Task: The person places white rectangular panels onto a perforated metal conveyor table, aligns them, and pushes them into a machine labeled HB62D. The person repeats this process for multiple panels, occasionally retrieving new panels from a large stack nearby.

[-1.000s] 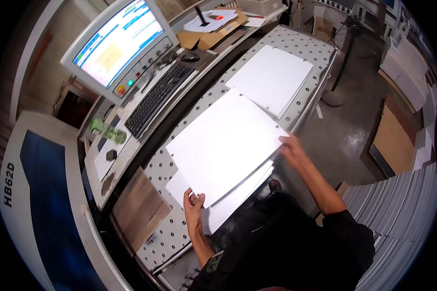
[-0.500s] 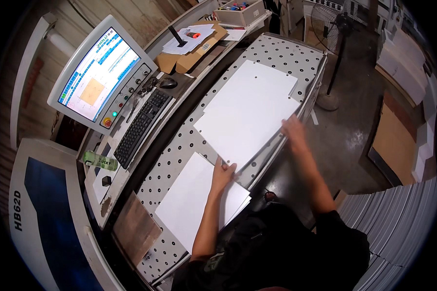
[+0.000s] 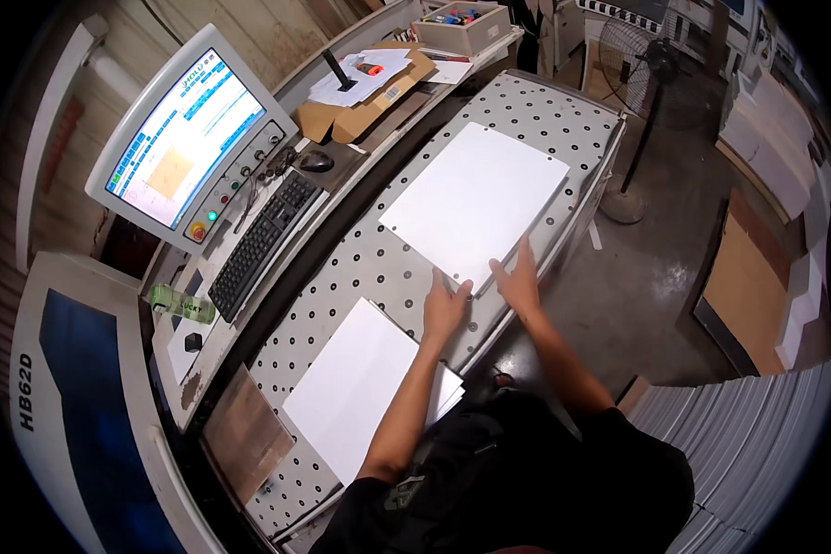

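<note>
While flat on perforated table [image 3: 379, 268], both hands — left hand [image 3: 445, 307], right hand [image 3: 519, 282] — press smooth white sheet [image 3: 475, 198], fingers unclenched.

Our left hand [image 3: 446, 307] lies flat, palm down, fingers spread and pointing far. Our right hand [image 3: 519, 278] sits just to its right, also flat and open. Both forearms are bare, reaching forward from near.

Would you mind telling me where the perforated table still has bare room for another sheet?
Bare patches: between the far white sheet and near stack, and along the keyboard side. Crowded: the far sheet's near edge, under the left hand and right hand.
</note>
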The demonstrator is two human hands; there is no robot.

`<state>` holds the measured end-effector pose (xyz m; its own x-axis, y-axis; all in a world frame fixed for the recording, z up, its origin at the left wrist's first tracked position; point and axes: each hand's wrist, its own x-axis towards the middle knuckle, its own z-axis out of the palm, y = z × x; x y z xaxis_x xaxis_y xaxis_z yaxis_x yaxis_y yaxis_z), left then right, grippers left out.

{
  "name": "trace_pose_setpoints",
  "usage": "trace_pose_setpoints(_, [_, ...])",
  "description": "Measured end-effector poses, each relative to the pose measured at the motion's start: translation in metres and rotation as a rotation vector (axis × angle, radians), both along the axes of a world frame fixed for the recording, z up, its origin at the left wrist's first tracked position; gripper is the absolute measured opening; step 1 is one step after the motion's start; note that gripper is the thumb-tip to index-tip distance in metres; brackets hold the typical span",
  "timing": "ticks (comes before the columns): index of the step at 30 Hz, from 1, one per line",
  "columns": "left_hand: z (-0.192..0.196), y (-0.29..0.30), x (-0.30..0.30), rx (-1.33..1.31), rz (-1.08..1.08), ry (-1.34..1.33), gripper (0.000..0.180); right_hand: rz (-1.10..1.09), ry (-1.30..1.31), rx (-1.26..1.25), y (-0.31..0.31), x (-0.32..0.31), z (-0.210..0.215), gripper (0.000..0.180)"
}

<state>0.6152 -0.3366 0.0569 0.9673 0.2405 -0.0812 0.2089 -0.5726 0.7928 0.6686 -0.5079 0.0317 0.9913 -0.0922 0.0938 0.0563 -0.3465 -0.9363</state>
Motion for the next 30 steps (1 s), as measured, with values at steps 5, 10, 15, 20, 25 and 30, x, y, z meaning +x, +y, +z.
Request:
trace_pose_setpoints(5, [0.011,-0.005,0.004,0.066,-0.019,0.000,0.095,-0.036,0.018,0.005,0.002,0.002,-0.003,0.089])
trace_pose_setpoints(10, [0.003,-0.011,0.011,0.132,0.025,-0.010,0.099,-0.056,-0.030,-0.060,-0.001,0.007,-0.004,0.084])
trace_pose_setpoints(15, [0.032,-0.010,0.003,0.038,-0.023,0.125,0.095,-0.023,-0.020,-0.078,-0.003,0.011,-0.004,0.085])
trace_pose_setpoints(20, [0.047,0.031,-0.057,-0.163,0.145,-0.038,0.036,-0.103,-0.085,0.014,0.000,-0.010,0.011,0.061])
trace_pose_setpoints(25, [0.053,0.129,-0.188,-0.078,0.718,-0.158,0.025,0.075,-0.186,0.203,0.029,-0.069,0.041,0.040])
trace_pose_setpoints(30, [0.015,0.236,-0.363,0.609,1.060,-0.090,0.064,0.651,-0.180,-0.069,0.095,-0.119,0.045,0.040])
